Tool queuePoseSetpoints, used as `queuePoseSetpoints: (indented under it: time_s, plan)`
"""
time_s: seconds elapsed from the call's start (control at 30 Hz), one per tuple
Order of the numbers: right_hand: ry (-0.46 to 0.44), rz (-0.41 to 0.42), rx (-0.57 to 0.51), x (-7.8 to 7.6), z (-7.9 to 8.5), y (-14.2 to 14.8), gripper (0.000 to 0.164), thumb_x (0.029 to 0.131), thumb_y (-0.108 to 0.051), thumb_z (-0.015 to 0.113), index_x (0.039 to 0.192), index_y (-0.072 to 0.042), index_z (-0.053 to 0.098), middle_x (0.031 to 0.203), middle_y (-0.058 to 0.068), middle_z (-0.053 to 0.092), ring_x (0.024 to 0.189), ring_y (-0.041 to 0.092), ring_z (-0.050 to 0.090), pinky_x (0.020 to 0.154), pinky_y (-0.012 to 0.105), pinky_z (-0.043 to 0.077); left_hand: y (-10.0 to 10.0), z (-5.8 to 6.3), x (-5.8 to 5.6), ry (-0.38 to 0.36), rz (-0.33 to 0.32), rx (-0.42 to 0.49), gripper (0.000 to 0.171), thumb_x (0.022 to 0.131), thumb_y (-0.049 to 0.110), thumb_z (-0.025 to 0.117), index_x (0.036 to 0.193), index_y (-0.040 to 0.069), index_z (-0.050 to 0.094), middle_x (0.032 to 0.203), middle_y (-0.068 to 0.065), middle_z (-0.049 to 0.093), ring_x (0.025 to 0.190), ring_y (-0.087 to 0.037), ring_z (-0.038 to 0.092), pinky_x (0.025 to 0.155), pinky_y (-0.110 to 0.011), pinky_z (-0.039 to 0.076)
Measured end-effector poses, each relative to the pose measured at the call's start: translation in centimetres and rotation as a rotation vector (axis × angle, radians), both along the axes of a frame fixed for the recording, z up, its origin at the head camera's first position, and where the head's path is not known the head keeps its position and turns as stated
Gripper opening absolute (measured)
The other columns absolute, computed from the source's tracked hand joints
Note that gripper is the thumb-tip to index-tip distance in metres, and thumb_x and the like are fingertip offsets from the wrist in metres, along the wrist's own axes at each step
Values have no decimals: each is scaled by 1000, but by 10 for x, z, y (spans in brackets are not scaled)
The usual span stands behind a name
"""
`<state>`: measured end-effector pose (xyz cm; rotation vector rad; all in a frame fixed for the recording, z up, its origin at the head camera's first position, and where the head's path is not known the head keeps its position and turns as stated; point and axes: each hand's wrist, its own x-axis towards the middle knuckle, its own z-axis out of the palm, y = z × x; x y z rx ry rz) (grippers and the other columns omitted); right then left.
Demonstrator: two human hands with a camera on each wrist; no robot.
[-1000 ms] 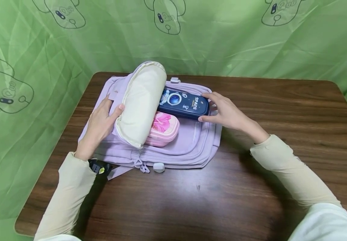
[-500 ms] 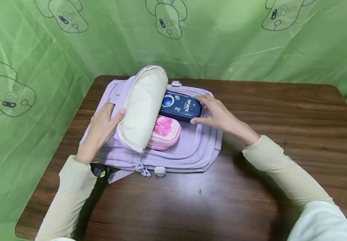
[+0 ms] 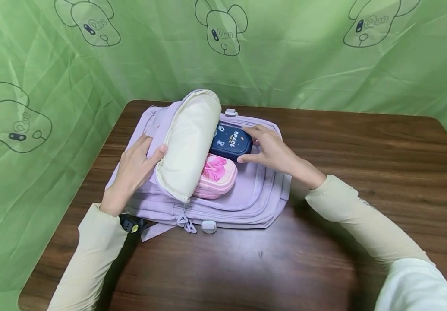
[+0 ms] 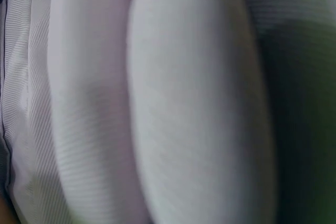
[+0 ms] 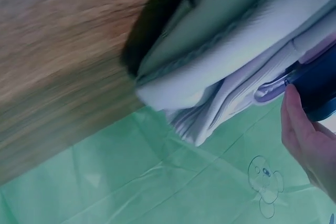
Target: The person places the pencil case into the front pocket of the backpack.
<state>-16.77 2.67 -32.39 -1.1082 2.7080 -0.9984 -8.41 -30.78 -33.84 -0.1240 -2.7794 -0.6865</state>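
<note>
A lilac backpack (image 3: pixel 247 185) lies flat, its front pocket flap (image 3: pixel 186 147) folded back to bare a cream lining. My left hand (image 3: pixel 132 170) grips this flap on its left side, thumb over the edge; some fingers are hidden. By its right end, my right hand (image 3: pixel 268 149) pinches a navy pencil case (image 3: pixel 231 140) marked "SPACE", thumb and fingers on opposite sides. The case's left part is hidden under the flap. A pink pencil case (image 3: pixel 217 175) with a flower print sits just in front of it, partly covered. The right wrist view shows the right hand (image 5: pixel 310 140) at the navy case (image 5: pixel 317 85).
The backpack rests on a dark wooden table (image 3: pixel 355 172). Green curtain (image 3: pixel 285 56) with bear drawings hangs behind and at the left. Zipper pulls (image 3: pixel 186 223) and a buckle (image 3: pixel 209 226) lie along the bag's near edge. Blurred lilac fabric (image 4: pixel 184 98) fills the left wrist view.
My right hand has moved left with the navy pencil case, sliding it further under the flap, so less of it shows. The left hand keeps its hold on the flap.
</note>
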Motion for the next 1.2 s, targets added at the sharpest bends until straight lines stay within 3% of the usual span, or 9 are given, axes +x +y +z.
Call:
queuePoseSetpoints:
  time_s: [0.2,0.4,0.5,0.67,0.77,1.0,1.2]
  plan:
    - [30,1,32,-3,1,-10,81,73,-33,80,135,4,44,121,19,52,103,26,50,92,39,40,-3,1,-1,-2,-2,-46,56,92,52,42,107,1,56,113,-17,55,95,-43,54,76,-58,40]
    - [41,-1,50,-3,2,-12,82,73,-37,78,137,2,43,124,19,51,109,29,50,95,40,39,-4,1,0,9,3,-70,50,92,52,43,93,4,54,100,-13,55,79,-38,54,66,-54,40]
    - [-22,2,-7,-4,-2,-7,79,74,-32,79,137,1,43,124,17,51,103,27,54,90,38,42,-4,-1,1,-7,2,-60,50,93,52,42,93,4,53,101,-13,55,82,-38,54,69,-56,41]
    - [-213,33,-154,-6,-12,5,62,83,-18,71,134,2,42,125,19,53,107,29,56,91,38,45,-3,0,0,-15,-4,-58,52,93,52,40,99,2,54,115,-17,54,96,-43,53,74,-60,39]
    - [-261,49,-174,-6,-15,8,56,87,-16,66,133,1,39,121,21,55,109,30,56,88,37,47,-2,1,0,-17,-6,-55,52,94,51,39,100,2,54,118,-17,53,99,-43,53,75,-61,39]
    - [-192,53,-34,-3,-19,7,56,92,-29,58,138,-11,30,123,24,55,100,31,62,88,42,47,-1,1,0,-33,5,-60,59,95,52,36,115,-1,54,128,-21,48,109,-45,49,82,-63,37]
    - [-102,-19,121,-1,-20,2,62,93,-45,51,144,-22,23,116,22,60,103,34,60,86,48,45,-1,2,-2,-38,2,-62,66,95,53,34,127,-3,49,139,-25,38,119,-47,42,88,-65,33]
